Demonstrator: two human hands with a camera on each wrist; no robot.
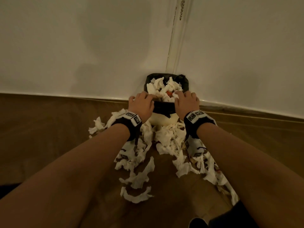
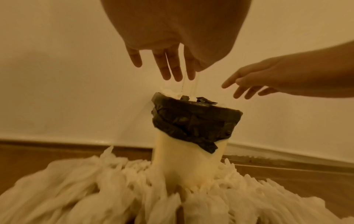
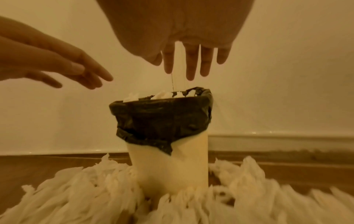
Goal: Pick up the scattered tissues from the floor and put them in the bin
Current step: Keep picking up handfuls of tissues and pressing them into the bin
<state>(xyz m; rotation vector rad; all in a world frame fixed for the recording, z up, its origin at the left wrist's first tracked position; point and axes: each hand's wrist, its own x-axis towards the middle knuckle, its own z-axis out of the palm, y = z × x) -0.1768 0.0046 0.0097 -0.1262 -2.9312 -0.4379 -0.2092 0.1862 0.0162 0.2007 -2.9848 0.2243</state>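
Observation:
A small white bin [image 1: 162, 120] with a black liner [image 2: 195, 119] stands in the wall corner, heaped with crumpled white tissues [image 1: 162, 88]. Both hands hover just above its rim, empty, fingers straight and spread. My left hand [image 1: 142, 102] is over the rim's left side, and its fingers [image 2: 172, 66] point down at the bin [image 2: 189, 159]. My right hand [image 1: 186, 101] is over the right side, fingers [image 3: 191, 63] hanging above the liner [image 3: 162, 118]. Many more white tissues [image 1: 166, 137] lie scattered on the floor around the bin's base and toward me.
White walls meet in a corner [image 1: 171, 46] right behind the bin, with a skirting strip along the floor. The brown wooden floor [image 1: 49, 129] stretches left and right of the tissue pile. A dark shoe or garment [image 1: 197, 222] shows at the bottom edge.

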